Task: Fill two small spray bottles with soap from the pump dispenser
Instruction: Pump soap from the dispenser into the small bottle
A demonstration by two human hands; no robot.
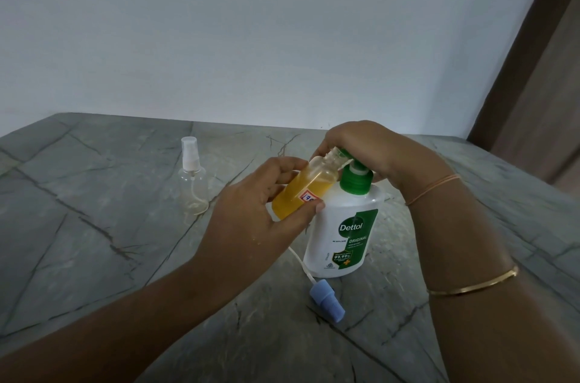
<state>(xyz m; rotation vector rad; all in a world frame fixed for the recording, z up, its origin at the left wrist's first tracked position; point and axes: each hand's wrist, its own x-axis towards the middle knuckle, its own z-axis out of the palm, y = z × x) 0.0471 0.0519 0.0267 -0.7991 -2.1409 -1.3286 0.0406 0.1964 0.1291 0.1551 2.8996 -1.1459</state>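
My left hand (251,213) grips a small uncapped spray bottle (309,184) that holds orange-yellow soap, tilted with its open neck up against the green nozzle of the pump dispenser (343,225). The dispenser is white with a green pump and stands on the stone table (94,241). My right hand (367,150) lies curled over the top of the pump head. A blue spray cap (326,304) with its white dip tube lies on the table in front of the dispenser. A second small clear bottle (192,178), with its white spray cap on and no orange soap showing inside, stands upright at the left.
The grey veined stone table runs back to a plain white wall (251,37). A brown door or curtain edge (539,68) stands at the far right. Bangles circle my right forearm.
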